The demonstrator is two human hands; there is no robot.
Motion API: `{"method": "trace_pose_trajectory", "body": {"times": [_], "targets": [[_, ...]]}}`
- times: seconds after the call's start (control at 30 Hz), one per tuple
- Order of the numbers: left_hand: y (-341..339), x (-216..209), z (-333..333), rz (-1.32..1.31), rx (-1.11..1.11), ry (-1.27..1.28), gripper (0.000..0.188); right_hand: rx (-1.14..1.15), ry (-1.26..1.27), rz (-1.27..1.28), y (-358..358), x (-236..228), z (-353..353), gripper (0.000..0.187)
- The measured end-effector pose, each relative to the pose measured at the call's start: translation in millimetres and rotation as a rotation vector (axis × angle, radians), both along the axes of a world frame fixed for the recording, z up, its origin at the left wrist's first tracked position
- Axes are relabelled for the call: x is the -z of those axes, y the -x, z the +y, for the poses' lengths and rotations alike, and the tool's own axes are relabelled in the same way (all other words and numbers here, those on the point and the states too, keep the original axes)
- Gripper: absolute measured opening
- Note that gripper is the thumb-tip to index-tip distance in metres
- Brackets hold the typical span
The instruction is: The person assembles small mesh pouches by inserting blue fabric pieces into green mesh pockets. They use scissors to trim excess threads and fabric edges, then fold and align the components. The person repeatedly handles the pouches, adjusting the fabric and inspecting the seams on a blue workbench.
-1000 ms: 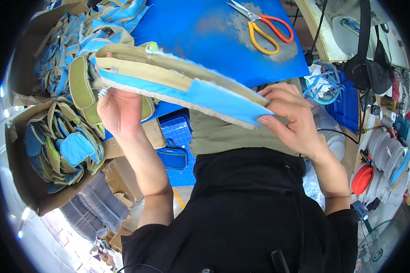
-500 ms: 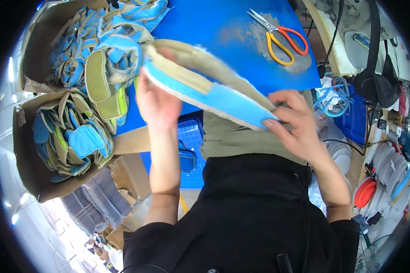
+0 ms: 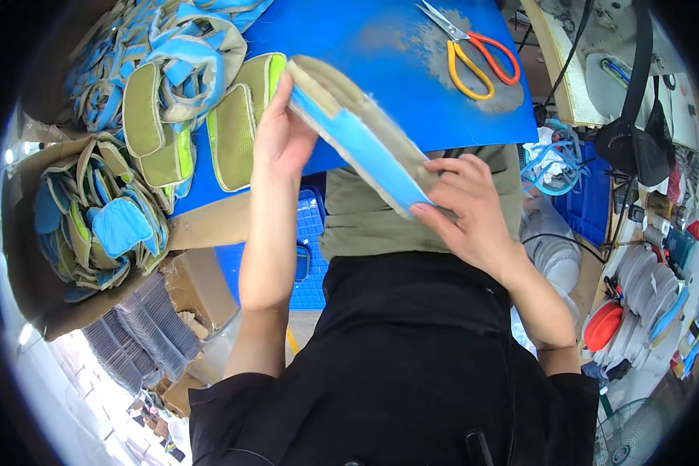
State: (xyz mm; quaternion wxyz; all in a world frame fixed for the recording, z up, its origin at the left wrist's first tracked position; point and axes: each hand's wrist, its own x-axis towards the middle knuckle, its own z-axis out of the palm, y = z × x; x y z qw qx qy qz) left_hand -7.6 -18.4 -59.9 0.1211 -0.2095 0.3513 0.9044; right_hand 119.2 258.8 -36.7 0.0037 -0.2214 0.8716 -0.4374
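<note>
A fabric band (image 3: 363,144), blue on one side strip and khaki on the other, with pale raw edges, stretches slantwise between my hands above the near table edge. My left hand (image 3: 284,144) grips its far left end, thumb up along the edge and the other fingers partly hidden behind it. At the near right end, my right hand (image 3: 467,203) pinches the band between thumb and fingers. Just left of my left hand lie olive pads (image 3: 233,140) with bright green edging. More blue-and-khaki bands (image 3: 198,66) are heaped beyond them.
Orange-and-yellow-handled scissors (image 3: 474,58) lie on the blue table (image 3: 349,39) at the far right. A cardboard box (image 3: 35,299) of sewn pads stands at left, above stacked grey sheets (image 3: 144,330). A blue crate (image 3: 309,287) sits below the table.
The band has turned to a steeper slant, and its loop looks narrower. My right hand has moved slightly left. Olive pads beside my left hand now show more fully; the whole view has shifted a little.
</note>
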Motion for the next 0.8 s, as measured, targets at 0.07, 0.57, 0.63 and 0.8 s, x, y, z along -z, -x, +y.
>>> {"method": "trace_pose_trajectory", "body": {"times": [0.07,0.57,0.63,0.8], "targets": [[7.5,1.6,-11.0,0.056,-0.007,0.033,0.029,0.007,-0.020,0.017,-1.5,-8.7,7.1,0.016],[0.3,-61.7,-7.8,0.426,-0.104,0.321,0.034,0.059,0.050,0.086,-2.3,-28.1,22.6,0.019],[-3.2,-62.3,-5.2,0.453,-0.110,0.224,0.037,0.078,0.061,0.084,-3.1,-25.7,24.0,0.019],[-9.0,-71.8,0.1,0.451,-0.128,0.100,0.036,0.128,0.074,0.105,-4.3,-24.7,26.1,0.020]]}}
